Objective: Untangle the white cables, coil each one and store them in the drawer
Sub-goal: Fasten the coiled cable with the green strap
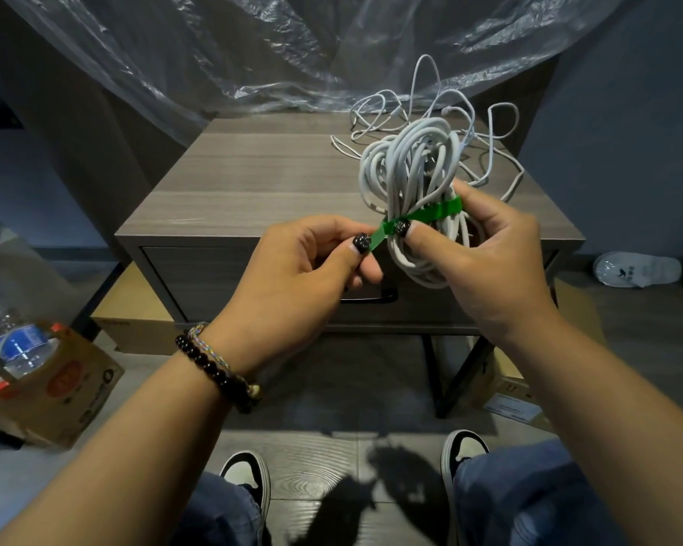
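— What do we have in our hands?

— Our right hand point(485, 254) grips a coiled white cable point(411, 171) (thumb pressing a green strap point(430, 215) across the bundle). Our left hand point(304, 273) pinches the strap's free end.

— And beyond them?

— Just past the right hand, more white cables point(450, 108) lie tangled on the nightstand top point(245, 175). Below both hands, the drawer point(213, 277) is shut.

Dim, bluish light from above casts hand shadows on the floor point(355, 478) (edges bend, wide-angle).
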A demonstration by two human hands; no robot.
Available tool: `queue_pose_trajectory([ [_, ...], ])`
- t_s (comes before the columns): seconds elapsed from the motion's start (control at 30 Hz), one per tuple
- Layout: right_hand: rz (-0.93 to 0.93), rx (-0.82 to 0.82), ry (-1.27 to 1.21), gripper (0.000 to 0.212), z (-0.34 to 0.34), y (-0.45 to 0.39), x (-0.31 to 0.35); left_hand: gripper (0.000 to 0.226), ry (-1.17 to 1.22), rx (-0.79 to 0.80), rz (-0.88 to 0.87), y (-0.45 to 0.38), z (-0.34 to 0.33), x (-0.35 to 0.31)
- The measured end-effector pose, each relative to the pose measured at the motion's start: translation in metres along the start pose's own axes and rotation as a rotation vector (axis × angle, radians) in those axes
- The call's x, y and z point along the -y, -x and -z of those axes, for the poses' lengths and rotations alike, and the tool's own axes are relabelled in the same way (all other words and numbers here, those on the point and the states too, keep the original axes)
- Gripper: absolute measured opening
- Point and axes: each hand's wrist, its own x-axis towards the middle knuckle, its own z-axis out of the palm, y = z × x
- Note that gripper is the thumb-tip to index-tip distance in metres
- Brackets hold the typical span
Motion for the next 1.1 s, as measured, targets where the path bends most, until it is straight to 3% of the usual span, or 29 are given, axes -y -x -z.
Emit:
queue_pose_trajectory([
  [0.43,0.041,0.050,0.181,0.050,-0.008,0.004,-0.010,0.022,0.005,-0.018,0.051,-0.001,-0.004,0.008],
  [0.73,-0.254,0.168,-0.233,0.032,-0.004,0.000,-0.005,0.021,0.129,-0.085,0.147,-0.003,-0.003,0.009],
  [1.1,-0.249,0.142,-0.309,0.039,0.012,-0.009,-0.006,0.024,0.473,0.013,0.260,0.000,-0.001,0.000],
])
